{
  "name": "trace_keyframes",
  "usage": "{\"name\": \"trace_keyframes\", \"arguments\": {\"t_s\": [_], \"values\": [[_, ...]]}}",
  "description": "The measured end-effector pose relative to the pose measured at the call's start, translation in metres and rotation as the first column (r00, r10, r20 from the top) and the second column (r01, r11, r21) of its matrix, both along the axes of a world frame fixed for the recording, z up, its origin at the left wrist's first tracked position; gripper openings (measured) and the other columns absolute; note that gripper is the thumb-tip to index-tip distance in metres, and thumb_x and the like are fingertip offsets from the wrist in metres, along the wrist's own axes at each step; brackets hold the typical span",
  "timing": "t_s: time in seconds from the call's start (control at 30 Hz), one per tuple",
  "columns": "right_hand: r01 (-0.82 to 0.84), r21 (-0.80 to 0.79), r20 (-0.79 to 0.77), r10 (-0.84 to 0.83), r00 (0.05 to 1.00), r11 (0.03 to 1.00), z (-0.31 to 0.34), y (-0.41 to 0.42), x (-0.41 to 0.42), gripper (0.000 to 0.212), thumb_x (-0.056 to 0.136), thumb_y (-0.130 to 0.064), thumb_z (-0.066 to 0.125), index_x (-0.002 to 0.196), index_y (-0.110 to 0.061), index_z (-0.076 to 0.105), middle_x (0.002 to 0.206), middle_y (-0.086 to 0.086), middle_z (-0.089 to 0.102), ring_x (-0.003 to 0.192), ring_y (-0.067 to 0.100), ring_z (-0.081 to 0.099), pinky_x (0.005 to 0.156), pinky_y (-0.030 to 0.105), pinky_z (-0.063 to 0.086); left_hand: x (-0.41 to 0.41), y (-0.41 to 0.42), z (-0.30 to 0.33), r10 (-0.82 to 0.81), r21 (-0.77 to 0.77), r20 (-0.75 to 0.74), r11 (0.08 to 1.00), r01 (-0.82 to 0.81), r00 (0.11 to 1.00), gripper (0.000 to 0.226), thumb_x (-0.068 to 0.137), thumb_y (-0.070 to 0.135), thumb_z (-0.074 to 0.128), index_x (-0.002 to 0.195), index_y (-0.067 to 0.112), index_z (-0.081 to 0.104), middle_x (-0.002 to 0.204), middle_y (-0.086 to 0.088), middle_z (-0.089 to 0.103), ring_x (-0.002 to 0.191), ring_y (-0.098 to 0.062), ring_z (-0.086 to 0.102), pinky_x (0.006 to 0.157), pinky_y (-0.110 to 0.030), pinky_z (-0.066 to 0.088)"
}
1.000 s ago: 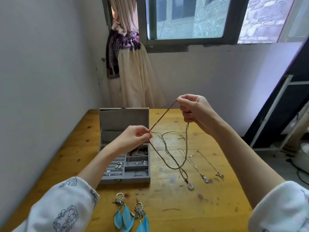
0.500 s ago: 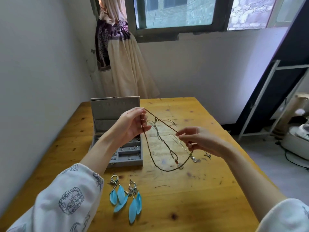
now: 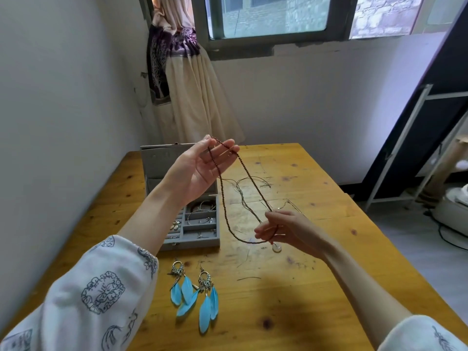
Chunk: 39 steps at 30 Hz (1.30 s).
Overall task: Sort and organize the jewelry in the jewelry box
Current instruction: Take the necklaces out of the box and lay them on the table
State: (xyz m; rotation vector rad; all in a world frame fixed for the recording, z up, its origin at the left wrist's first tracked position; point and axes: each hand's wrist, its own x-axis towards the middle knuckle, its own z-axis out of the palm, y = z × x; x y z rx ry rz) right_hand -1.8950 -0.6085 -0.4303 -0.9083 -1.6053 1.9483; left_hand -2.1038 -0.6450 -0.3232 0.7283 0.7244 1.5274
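While draped over straight, spread fingers (image 3: 222, 148) of the left hand (image 3: 200, 168), hangs as a loop: bead necklace (image 3: 224, 198), lower end pinched by the right hand (image 3: 286, 230) at five o'clock. At seven o'clock from the left hand, on the table (image 3: 316, 287): open jewelry box (image 3: 192, 224). At six o'clock from the box: feather earrings (image 3: 195, 295).

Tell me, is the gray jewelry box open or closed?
Open. The jewelry box has its lid standing up at the back, and you can see small jewelry pieces lying in its compartments.
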Motion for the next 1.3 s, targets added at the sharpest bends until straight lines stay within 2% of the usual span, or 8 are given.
{"name": "trace_keyframes", "arguments": {"t_s": [0.2, 0.4, 0.63, 0.83, 0.93, 1.07, 1.13, 1.3], "values": [[0.022, -0.111, -0.011, -0.023, 1.000, 0.994, -0.013, -0.011, 0.003, 0.017, 0.089, -0.018, 0.056, 0.088, -0.002, 0.062, 0.082, 0.010, 0.067, 0.082, 0.025, 0.067, 0.072, 0.030, 0.055, -0.011, 0.011, -0.010, 0.175, -0.072, 0.086, 0.983, -0.169, 0.981, 0.024, 0.096, 0.016, 0.044, 0.077, 0.008, 0.057, 0.082, -0.012, 0.070, 0.083, -0.023, 0.067, 0.086, -0.034, 0.054], [0.276, -0.123, 0.058, -0.271, 0.961, 0.953, -0.022, -0.002, 0.023, 0.016, 0.087, -0.010, 0.058, 0.096, 0.001, 0.065, 0.075, 0.011, 0.070, 0.065, 0.019, 0.069, 0.053, 0.019, 0.053, -0.017, 0.032, -0.048, 0.226, -0.247, 0.087, 0.948, -0.199, 0.970, 0.015, 0.095, 0.013, 0.045, 0.085, 0.009, 0.056, 0.082, -0.010, 0.069, 0.081, -0.022, 0.067, 0.091, -0.037, 0.049], [0.577, -0.002, 0.147, -0.571, 0.808, 0.817, -0.033, 0.034, 0.071, 0.008, 0.089, -0.007, 0.057, 0.088, 0.000, 0.061, 0.073, 0.012, 0.066, 0.051, 0.010, 0.065, 0.047, 0.015, 0.050, 0.030, 0.085, -0.081, 0.162, -0.385, 0.157, 0.919, -0.090, 0.974, 0.014, 0.093, 0.013, 0.049, 0.085, 0.006, 0.058, 0.094, -0.014, 0.057, 0.093, -0.028, 0.057, 0.098, -0.041, 0.043], [0.711, 0.205, 0.292, -0.735, 0.612, 0.673, -0.056, 0.063, 0.107, 0.017, 0.089, -0.009, 0.055, 0.073, -0.011, 0.060, 0.066, 0.003, 0.067, 0.060, 0.017, 0.067, 0.042, 0.018, 0.040, 0.088, 0.152, -0.110, -0.005, -0.465, 0.116, 0.883, 0.059, 0.993, 0.012, 0.095, 0.010, 0.044, 0.090, 0.008, 0.054, 0.099, -0.014, 0.056, 0.104, -0.030, 0.053, 0.104, -0.039, 0.039], [0.727, 0.281, 0.376, -0.769, 0.517, 0.627, -0.065, 0.073, 0.118, 0.020, 0.084, -0.006, 0.053, 0.066, -0.010, 0.061, 0.064, 0.006, 0.069, 0.055, 0.016, 0.065, 0.042, 0.015, 0.041, 0.112, 0.182, -0.129, -0.072, -0.504, 0.063, 0.858, 0.094, 0.995, 0.014, 0.095, 0.008, 0.040, 0.087, 0.008, 0.052, 0.096, -0.010, 0.058, 0.103, -0.027, 0.055, 0.097, -0.037, 0.041], [0.629, 0.387, 0.510, -0.725, 0.463, 0.674, -0.071, 0.076, 0.129, 0.017, 0.081, -0.009, 0.051, 0.070, -0.008, 0.063, 0.060, 0.004, 0.069, 0.051, 0.015, 0.062, 0.062, 0.028, 0.052, 0.130, 0.209, -0.150, -0.122, -0.542, -0.024, 0.835, 0.090, 0.992, 0.011, 0.092, 0.004, 0.042, 0.101, 0.005, 0.049, 0.091, -0.009, 0.054, 0.086, -0.025, 0.057, 0.089, -0.036, 0.045], [0.540, 0.463, 0.570, -0.703, 0.426, 0.703, -0.073, 0.076, 0.132, 0.018, 0.081, -0.013, 0.050, 0.069, -0.011, 0.063, 0.063, 0.006, 0.069, 0.060, 0.021, 0.064, 0.065, 0.033, 0.054, 0.137, 0.215, -0.157, -0.169, -0.541, -0.133, 0.838, 0.072, 0.977, 0.011, 0.091, 0.000, 0.041, 0.098, 0.007, 0.047, 0.089, -0.010, 0.053, 0.083, -0.024, 0.057, 0.090, -0.038, 0.046], [0.379, 0.596, 0.632, -0.705, 0.322, 0.708, -0.073, 0.074, 0.135, 0.019, 0.087, -0.017, 0.049, 0.082, -0.007, 0.064, 0.086, 0.010, 0.065, 0.087, 0.029, 0.058, 0.070, 0.032, 0.045, 0.148, 0.218, -0.156, -0.304, -0.490, -0.560, 0.872, -0.012, 0.771, 0.027, 0.090, -0.003, 0.040, 0.069, 0.014, 0.043, 0.068, -0.005, 0.041, 0.059, -0.015, 0.046, 0.053, -0.022, 0.046]]}}
